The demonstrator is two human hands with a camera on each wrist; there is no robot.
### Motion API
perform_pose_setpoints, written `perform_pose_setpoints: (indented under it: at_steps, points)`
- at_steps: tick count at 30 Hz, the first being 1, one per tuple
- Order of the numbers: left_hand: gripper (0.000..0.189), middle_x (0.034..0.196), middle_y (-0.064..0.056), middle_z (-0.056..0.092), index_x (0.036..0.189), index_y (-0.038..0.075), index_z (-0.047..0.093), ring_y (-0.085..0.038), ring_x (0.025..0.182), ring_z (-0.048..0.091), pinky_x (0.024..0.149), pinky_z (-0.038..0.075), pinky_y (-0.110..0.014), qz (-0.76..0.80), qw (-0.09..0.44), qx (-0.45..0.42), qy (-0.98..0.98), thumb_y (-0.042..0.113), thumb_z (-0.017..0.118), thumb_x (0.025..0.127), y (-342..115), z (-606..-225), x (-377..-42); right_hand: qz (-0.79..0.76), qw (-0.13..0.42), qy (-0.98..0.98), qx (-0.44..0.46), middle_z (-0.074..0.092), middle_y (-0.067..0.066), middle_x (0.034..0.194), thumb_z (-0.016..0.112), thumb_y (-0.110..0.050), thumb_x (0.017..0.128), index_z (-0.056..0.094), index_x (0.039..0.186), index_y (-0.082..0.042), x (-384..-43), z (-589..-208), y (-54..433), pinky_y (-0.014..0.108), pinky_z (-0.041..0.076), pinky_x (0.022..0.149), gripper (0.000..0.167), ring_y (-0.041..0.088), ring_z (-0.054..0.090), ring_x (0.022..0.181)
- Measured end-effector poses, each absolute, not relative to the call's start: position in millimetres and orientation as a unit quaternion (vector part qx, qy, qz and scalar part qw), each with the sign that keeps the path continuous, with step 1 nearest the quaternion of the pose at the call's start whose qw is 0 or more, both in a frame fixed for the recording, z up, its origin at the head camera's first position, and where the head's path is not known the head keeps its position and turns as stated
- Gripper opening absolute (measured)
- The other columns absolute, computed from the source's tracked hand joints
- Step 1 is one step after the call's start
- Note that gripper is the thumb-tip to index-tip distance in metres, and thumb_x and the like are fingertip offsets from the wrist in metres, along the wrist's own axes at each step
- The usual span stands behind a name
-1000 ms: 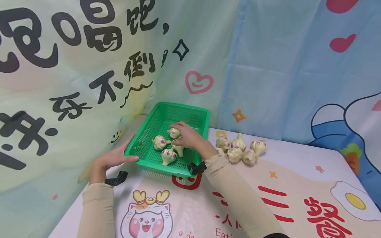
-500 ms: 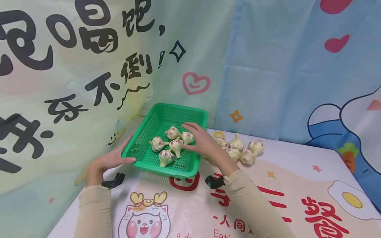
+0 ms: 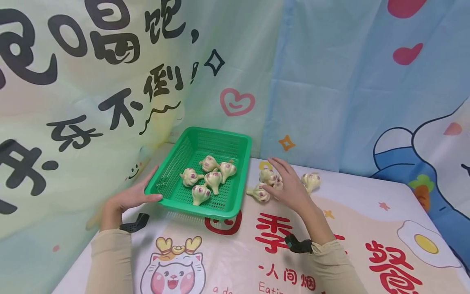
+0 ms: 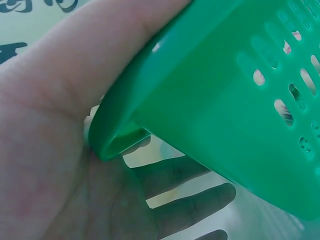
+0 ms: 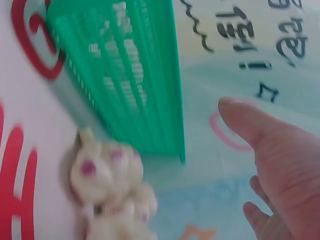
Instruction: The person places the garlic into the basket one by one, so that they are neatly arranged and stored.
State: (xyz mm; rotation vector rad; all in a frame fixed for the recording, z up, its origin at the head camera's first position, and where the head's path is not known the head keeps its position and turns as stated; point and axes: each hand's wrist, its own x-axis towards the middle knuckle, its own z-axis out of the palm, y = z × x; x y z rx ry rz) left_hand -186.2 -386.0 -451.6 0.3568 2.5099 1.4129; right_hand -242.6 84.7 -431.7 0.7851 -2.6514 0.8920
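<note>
Printed cloth backdrop (image 3: pixel 312 102) in pale green and blue, black characters on the left part; counter (image 3: pixel 354 194) covered with a patterned sheet, cat print (image 3: pixel 173 277) near 6 o'clock, egg print (image 3: pixel 429 247) between 3 and 4. Clock readings taken about the basket, 12 at its far side.

Green basket (image 3: pixel 205 211): perforated, on the counter near the backdrop. Contents: five garlic bulbs (image 3: pixel 213 180), pale with purple marks. One lies near the middle; relative to it, the others sit at 9, close to 12, 2, and between 7 and 8.

Left hand (image 3: pixel 134 196): at 8 o'clock, holding the basket corner. Left wrist view: thumb along the rim, fingers (image 4: pixel 197 207) extended and spread outside the wall, below the rim.

Right hand (image 3: pixel 290 188): at 3 o'clock, outside the basket, over the loose bulbs (image 3: pixel 259 192). Its fingers are wide, thumb well apart from the rest. One loose bulb lies just beside the basket by the thumb; another shows beyond the hand, farther out toward 3. Exact count uncertain, since the hand covers part of the group; contact with them cannot be told.

Wrist mounts (image 3: pixel 298 245): black, one per arm. Sleeves (image 3: pixel 111 257): beige.
</note>
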Motion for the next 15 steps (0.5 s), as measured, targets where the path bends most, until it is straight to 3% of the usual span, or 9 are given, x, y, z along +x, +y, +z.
perform_pose_setpoints:
  at_steps: [15]
  points:
    - [0.101,0.156,-0.021,-0.002,0.152,0.030,-0.013,-0.037,0.135,0.016,0.105,0.024,-0.053,0.476,0.128,0.118,0.862,0.023,0.065,0.088,-385,-449,-184,0.319,0.144,-0.924,0.155,0.027,0.016,0.152,0.074,-0.027,0.082,0.027,0.150,-0.014,-244,-461,174,0.063,0.028,0.104,0.083,0.040,0.027,0.138]
